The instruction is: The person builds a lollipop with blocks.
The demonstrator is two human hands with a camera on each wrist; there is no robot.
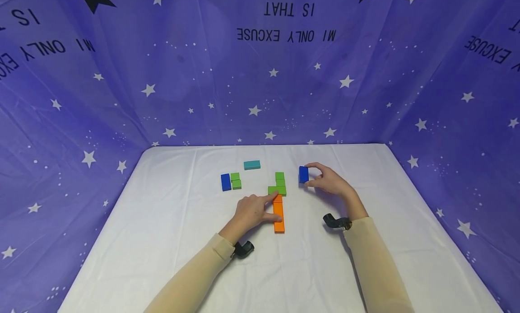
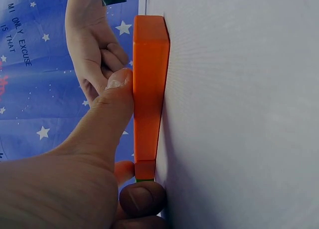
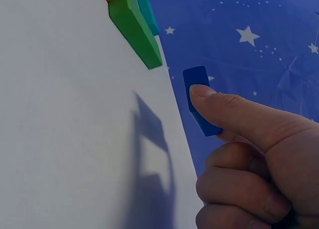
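Observation:
In the head view, my left hand (image 1: 251,211) lies beside a column of orange blocks. Its thumb touches the long orange block (image 1: 279,226), and its index fingertip reaches the short orange block (image 1: 278,198), near a wider green block (image 1: 282,191). The left wrist view has the thumb against one face of the long orange block (image 2: 149,89). Above the table, to the right, my right hand (image 1: 328,181) pinches a blue block (image 1: 303,175) between thumb and fingers. The right wrist view shows this blue block (image 3: 197,77) raised, with its shadow on the cloth.
Small green blocks (image 1: 280,179) extend the column away from me. Left of it lie another blue block (image 1: 225,182) and two small green blocks (image 1: 236,184), with a teal block (image 1: 252,165) farther back. A white cloth (image 1: 195,222) covers the table; purple star-printed curtains (image 1: 227,87) surround it.

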